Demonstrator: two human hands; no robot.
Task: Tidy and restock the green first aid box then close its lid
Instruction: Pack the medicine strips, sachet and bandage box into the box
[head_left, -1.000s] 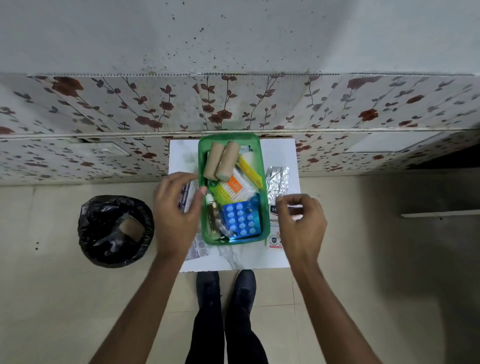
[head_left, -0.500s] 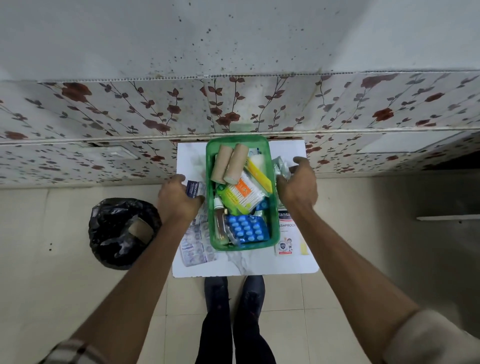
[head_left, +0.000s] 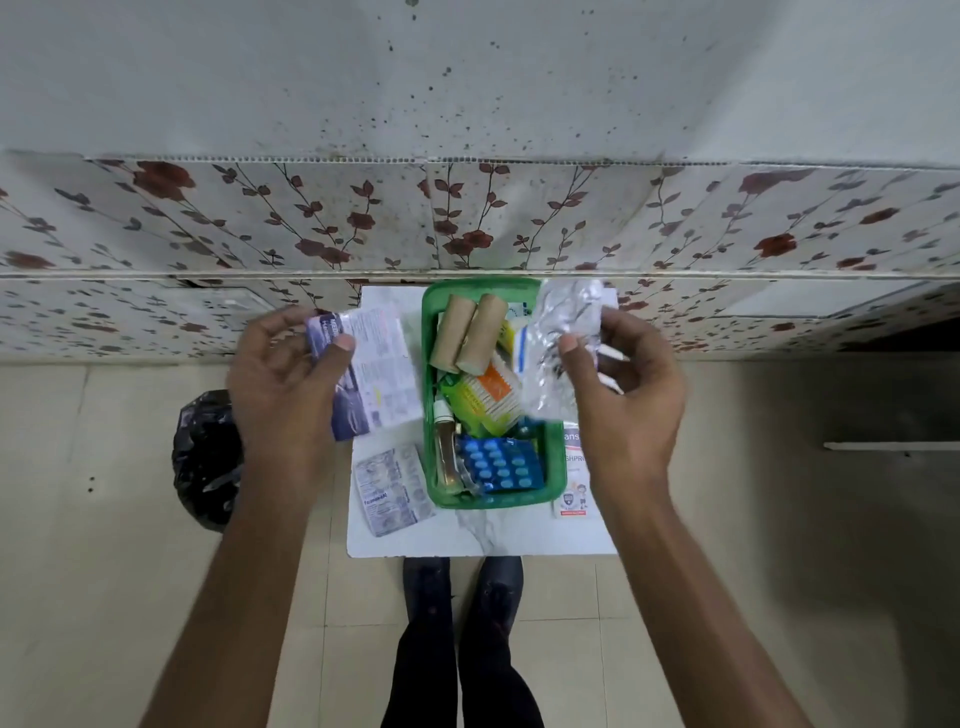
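The green first aid box (head_left: 432, 467) stands open on a small white marble-look table (head_left: 467, 535). Inside lie two tan bandage rolls (head_left: 470, 332), an orange and green packet (head_left: 485, 397), a small brown bottle (head_left: 445, 452) and a blue pill strip (head_left: 501, 465). My left hand (head_left: 283, 387) holds a purple and white medicine pack (head_left: 369, 374) just left of the box. My right hand (head_left: 626, 395) holds a silver foil strip (head_left: 563, 338) above the box's right edge. No lid is visible.
A silver tablet strip (head_left: 392, 488) lies on the table left of the box, and a white plaster box (head_left: 574, 483) lies to its right. A black-lined bin (head_left: 208, 462) stands on the floor at left. My shoes (head_left: 462, 582) are under the table's near edge.
Both hands have lifted from the table: the left raised the purple and white pack, the right picked up the silver foil strip and brought it over the box's right side.
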